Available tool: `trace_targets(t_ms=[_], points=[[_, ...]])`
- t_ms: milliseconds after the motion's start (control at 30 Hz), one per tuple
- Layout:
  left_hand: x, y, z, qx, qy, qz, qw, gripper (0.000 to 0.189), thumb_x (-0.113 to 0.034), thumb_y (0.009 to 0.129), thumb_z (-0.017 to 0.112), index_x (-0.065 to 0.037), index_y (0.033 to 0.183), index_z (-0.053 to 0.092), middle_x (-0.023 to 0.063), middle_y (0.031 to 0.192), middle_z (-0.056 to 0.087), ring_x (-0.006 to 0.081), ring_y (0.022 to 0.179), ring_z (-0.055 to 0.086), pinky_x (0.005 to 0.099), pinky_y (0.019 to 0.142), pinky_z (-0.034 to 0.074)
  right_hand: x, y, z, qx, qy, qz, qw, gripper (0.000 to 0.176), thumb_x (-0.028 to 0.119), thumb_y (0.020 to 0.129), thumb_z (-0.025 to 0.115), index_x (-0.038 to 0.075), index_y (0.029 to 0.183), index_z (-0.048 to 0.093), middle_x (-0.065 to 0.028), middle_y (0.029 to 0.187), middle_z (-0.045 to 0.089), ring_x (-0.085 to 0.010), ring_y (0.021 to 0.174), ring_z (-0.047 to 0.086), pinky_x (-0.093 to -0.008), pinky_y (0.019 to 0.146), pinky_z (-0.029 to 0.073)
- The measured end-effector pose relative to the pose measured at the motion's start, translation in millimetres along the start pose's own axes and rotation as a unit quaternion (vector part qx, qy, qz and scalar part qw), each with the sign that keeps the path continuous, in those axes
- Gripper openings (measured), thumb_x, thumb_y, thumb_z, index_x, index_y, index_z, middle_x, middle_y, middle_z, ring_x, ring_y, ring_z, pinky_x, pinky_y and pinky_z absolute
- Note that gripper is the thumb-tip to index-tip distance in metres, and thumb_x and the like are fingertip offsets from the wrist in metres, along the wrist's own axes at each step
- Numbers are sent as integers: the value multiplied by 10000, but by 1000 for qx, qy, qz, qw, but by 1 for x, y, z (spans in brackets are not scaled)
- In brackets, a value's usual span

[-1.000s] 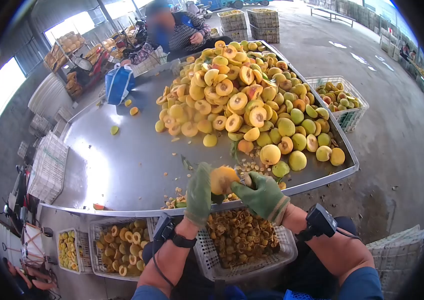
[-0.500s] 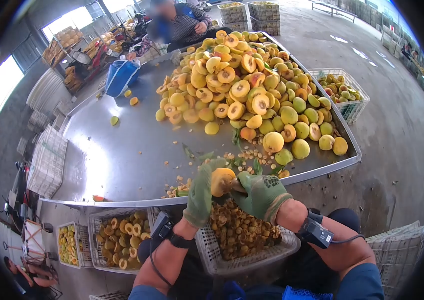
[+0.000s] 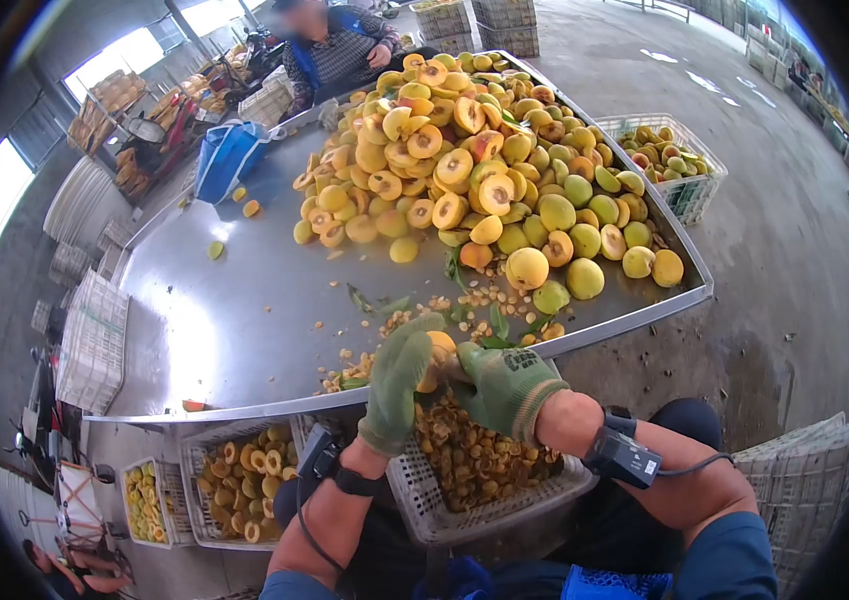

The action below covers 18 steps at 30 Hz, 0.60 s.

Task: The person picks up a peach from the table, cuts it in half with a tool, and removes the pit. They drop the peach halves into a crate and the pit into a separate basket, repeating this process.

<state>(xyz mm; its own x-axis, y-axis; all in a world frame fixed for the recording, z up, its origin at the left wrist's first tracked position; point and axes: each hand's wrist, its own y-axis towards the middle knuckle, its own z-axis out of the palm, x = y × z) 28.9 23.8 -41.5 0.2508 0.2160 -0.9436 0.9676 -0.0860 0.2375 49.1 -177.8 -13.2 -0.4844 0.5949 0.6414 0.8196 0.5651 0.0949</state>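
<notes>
My left hand (image 3: 398, 385), in a green glove, is closed around a yellow peach half (image 3: 438, 358) above the front edge of the metal table. My right hand (image 3: 508, 386), gloved alike, is closed right beside the peach; whatever its fingers grip is hidden. Below both hands stands a pale plastic crate (image 3: 505, 522) holding a heap of brown peach pits (image 3: 475, 455). A large pile of halved and whole yellow peaches (image 3: 455, 165) covers the far right part of the table. Loose kernels (image 3: 485, 297) and green leaves lie just beyond my hands.
The metal table (image 3: 170, 330) has a raised rim. Crates of peach halves (image 3: 245, 480) and of cut fruit (image 3: 148, 505) stand at the lower left. A fruit crate (image 3: 680, 185) sits right of the table. A blue bag (image 3: 228, 160) and a seated person (image 3: 335, 50) are at the far side.
My view has shifted slightly, moving the table and pile a little left and up. The gloves now cover more of the peach half, with the left hand turned further over it.
</notes>
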Motion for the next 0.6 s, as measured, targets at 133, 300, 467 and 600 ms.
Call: trace_targets(t_ms=[133,300,467,600], points=[[-16,2,8,-23,-149,-98,984,405,-270,1058,548,12,1347,588,114,1229,661,195,1062,656,330,928,551,2,1,3,10,20,19,1000,254,258,940,641,37,1054,591,-219,873,693,-441,828,683,-516,694,530],[-34,0,16,-87,-83,-89,989,349,-249,1037,554,-11,1277,638,60,1142,660,143,1013,613,299,891,513,9,-1,1,22,31,13,999,249,231,938,632,39,1092,591,-217,879,684,-449,833,678,-526,686,523],[-22,-3,19,-138,-75,-46,987,304,-187,1017,592,-10,1259,642,66,1166,658,148,1026,618,304,913,518,-2,2,28,20,28,-29,999,181,177,938,615,66,1081,617,-172,869,655,-400,781,670,-468,664,514],[-21,-5,23,-162,-41,5,986,320,-212,1028,578,-1,1263,635,97,1221,674,159,1029,642,314,925,530,-1,0,40,-15,120,-60,991,112,144,966,588,87,1048,639,-125,858,657,-320,725,653,-405,656,504]])
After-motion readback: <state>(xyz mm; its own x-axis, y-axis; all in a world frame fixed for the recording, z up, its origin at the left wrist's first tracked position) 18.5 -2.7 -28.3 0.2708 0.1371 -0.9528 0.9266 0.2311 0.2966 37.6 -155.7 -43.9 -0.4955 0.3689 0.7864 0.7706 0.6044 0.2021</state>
